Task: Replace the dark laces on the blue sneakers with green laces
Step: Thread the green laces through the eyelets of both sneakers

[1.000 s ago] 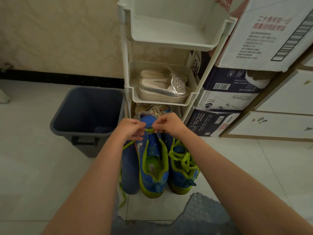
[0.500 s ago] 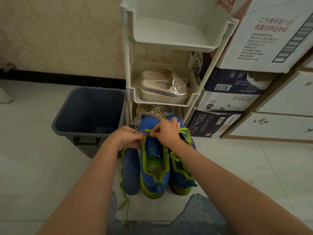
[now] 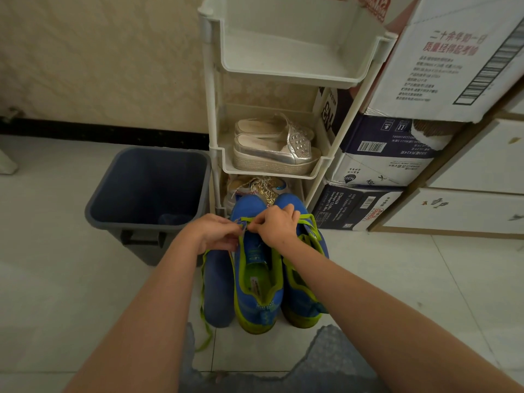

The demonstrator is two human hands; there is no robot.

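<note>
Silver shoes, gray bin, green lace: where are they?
silver shoes [image 3: 266, 156]: head view, side of the nearer shoe.
gray bin [image 3: 127, 225]: head view, front rim.
green lace [image 3: 202, 293]: head view, loose stretch hanging down.

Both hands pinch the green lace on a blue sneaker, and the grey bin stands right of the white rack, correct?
No: the head view shows the grey bin left of the white rack. Left hand and right hand do pinch the green lace on the blue sneaker.
</note>
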